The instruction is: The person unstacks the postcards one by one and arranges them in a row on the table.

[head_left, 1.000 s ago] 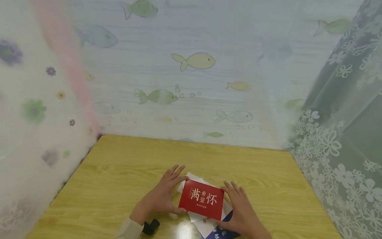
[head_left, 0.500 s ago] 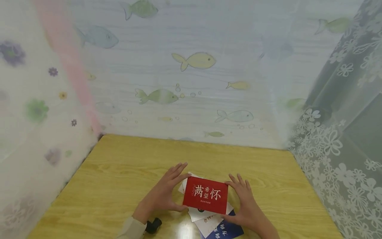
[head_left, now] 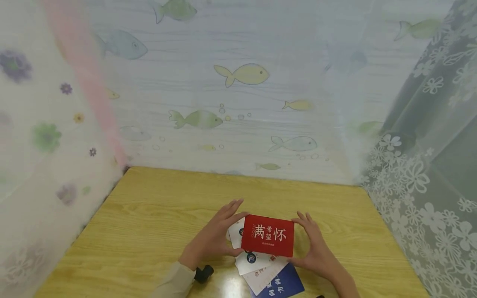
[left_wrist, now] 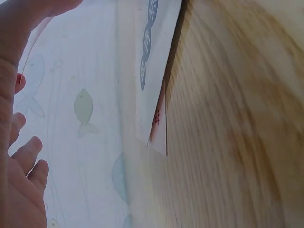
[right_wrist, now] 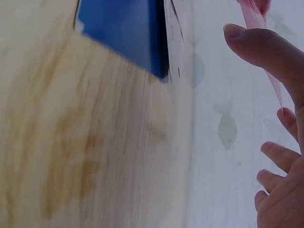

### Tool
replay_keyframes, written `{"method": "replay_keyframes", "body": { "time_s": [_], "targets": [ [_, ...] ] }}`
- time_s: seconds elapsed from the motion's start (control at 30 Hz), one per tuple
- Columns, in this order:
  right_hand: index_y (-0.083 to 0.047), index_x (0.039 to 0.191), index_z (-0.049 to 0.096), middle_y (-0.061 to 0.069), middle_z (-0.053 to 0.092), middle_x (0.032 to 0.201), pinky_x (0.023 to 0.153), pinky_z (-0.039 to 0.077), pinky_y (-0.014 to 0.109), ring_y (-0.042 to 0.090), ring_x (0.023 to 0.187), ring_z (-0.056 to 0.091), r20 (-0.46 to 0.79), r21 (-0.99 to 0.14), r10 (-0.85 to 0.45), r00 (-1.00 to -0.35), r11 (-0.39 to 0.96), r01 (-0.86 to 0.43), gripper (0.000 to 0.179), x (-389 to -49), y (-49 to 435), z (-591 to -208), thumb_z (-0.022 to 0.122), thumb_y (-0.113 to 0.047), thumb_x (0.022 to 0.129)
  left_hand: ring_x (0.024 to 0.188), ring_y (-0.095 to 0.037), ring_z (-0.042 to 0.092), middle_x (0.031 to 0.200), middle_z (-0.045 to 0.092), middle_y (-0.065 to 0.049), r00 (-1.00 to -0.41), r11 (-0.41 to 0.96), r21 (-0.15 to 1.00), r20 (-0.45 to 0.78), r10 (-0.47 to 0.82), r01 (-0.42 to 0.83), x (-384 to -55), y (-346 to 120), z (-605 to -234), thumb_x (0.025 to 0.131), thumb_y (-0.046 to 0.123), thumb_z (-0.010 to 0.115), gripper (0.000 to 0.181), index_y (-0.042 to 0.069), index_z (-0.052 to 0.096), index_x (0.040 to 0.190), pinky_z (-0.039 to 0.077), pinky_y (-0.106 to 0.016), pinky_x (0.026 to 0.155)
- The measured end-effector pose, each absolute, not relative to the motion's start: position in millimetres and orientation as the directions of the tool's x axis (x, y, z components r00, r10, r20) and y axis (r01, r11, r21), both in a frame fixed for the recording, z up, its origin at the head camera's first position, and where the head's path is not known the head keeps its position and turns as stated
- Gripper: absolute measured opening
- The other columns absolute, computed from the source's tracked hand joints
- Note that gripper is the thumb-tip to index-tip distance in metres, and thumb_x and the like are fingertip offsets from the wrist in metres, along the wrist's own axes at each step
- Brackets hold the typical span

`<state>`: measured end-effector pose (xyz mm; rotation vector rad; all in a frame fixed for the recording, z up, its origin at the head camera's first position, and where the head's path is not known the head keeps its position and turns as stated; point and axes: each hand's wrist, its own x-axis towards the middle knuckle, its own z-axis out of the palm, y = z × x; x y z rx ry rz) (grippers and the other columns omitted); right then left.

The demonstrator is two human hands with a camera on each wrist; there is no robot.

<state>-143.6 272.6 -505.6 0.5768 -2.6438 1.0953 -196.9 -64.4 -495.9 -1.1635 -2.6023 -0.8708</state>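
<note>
A red card with white Chinese characters is held up in the head view, tilted slightly. My left hand pinches its left corners between thumb and index finger. On the right side, my right hand pinches it the same way; the other fingers of both hands are extended. Below the red card, several white cards with printing lie overlapped and fanned on the table, partly covered by it. A blue card with white characters sticks out under them, also visible as a blue corner in the right wrist view.
The wood-grain table reaches back to a pale fish-patterned curtain. Flower-patterned fabric stands at the left, and lacy fabric at the right. A small black object sits by my left wrist.
Both hands have carried the red card to the right and slightly away from me. More of the white cards and the blue card beneath now shows.
</note>
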Motion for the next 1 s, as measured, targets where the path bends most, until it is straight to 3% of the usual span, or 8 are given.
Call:
{"method": "replay_keyframes", "body": {
  "time_s": [0.37, 0.57, 1.0],
  "targets": [
    [-0.010, 0.148, 0.046, 0.025, 0.034, 0.160, 0.102, 0.031, 0.083, 0.058, 0.148, 0.015, 0.296, -0.662, -0.274, -0.915, 0.632, -0.404, 0.105, -156.1, 290.3, -506.8, 0.100, -0.020, 0.059, 0.156, -0.033, 0.019, 0.170, 0.021, -0.004, -0.696, 0.566, 0.408, 0.353, 0.625, 0.716, -207.4, -47.4, -499.9, 0.070, 0.053, 0.089, 0.097, 0.021, 0.048, 0.152, 0.025, -0.055, 0.124],
    [-0.017, 0.155, 0.040, 0.025, 0.032, 0.161, 0.099, 0.041, 0.078, 0.059, 0.146, 0.016, 0.241, -0.719, -0.279, -0.929, 0.592, -0.365, 0.106, -156.3, 301.2, -503.4, 0.095, -0.010, 0.065, 0.157, -0.032, 0.018, 0.170, 0.022, -0.002, -0.700, 0.543, 0.452, 0.345, 0.625, 0.708, -208.1, -34.6, -493.8, 0.071, 0.050, 0.090, 0.095, 0.018, 0.050, 0.151, 0.026, -0.056, 0.124],
    [-0.007, 0.154, 0.040, 0.028, 0.033, 0.159, 0.098, 0.035, 0.083, 0.063, 0.144, 0.017, 0.222, -0.692, -0.298, -0.928, 0.623, -0.365, 0.104, -179.1, 331.8, -505.2, 0.095, -0.009, 0.066, 0.155, -0.033, 0.023, 0.168, 0.028, -0.009, -0.700, 0.565, 0.428, 0.300, 0.648, 0.706, -235.1, -2.7, -494.7, 0.073, 0.049, 0.089, 0.096, 0.017, 0.047, 0.153, 0.034, -0.056, 0.120]
  ]
}}
